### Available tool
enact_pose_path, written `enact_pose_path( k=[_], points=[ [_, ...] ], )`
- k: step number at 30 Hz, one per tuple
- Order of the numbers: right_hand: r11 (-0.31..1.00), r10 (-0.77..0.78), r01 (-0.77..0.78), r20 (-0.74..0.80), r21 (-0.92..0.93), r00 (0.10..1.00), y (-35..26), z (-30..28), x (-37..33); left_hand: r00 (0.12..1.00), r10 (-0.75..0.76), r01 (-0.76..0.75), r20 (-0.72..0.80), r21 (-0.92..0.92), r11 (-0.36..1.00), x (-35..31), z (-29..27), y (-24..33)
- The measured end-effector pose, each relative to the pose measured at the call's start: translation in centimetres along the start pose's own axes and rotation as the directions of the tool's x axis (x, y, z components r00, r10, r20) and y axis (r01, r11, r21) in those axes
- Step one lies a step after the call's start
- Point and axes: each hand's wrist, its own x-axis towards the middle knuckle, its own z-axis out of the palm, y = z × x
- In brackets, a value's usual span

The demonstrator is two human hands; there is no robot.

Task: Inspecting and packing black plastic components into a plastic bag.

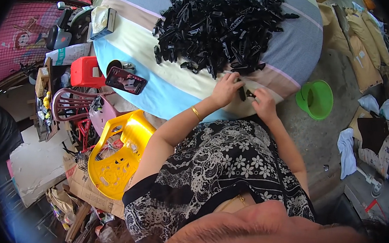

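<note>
A large heap of small black plastic parts [216, 31] lies on the striped cloth of a round table [169, 91]. At the table's near edge, just below the heap, my left hand [225, 90] is closed, its fingertips and thumb on a dark elongated plastic part [242, 94]. My right hand [265, 105] sits close beside it, fingers pinched on a small black piece [250, 94]. The two pieces are close together; I cannot tell whether they are joined. Fingers partly cover both.
A phone [126, 81] leans near a metal cup [116, 65] on the table's left side, with a tissue box [103, 23] farther back. At right on the floor stands a green bucket [315, 99]. A yellow plastic chair [117, 161] and red container [87, 71] are at left; sacks [362, 57] lie far right.
</note>
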Motion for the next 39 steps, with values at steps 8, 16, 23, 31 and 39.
enact_pose_path(
  k=[8, 16, 23, 31, 39],
  points=[
    [0.984, -0.094, 0.11, 0.113, -0.142, 0.989, -0.6, -1.1, 0.0, 0.996, -0.067, 0.075, 0.057, -0.153, 0.985, -1.7, 0.5, 0.2],
    [0.979, -0.19, 0.196, 0.102, -0.062, 0.977, -0.6, 1.3, 1.6, 0.999, -0.032, 0.038, 0.03, -0.193, 0.981, -1.4, 0.9, -0.6],
    [0.979, -0.138, 0.128, -0.057, -0.158, 0.989, 3.7, -0.9, 4.3, 0.982, -0.028, 0.069, 0.189, -0.211, 0.975, -0.5, 0.7, -0.6],
    [0.909, -0.065, 0.104, 0.108, -0.404, 0.992, 5.6, -2.6, 6.6, 0.991, -0.01, 0.034, -0.131, 0.187, 0.982, 3.7, 1.0, -1.4],
    [0.941, 0.275, -0.278, -0.045, -0.192, 0.96, 6.2, -2.4, 3.2, 1.0, 0.008, -0.006, -0.012, 0.126, 0.992, 3.5, 0.9, -1.8]
  ],
)
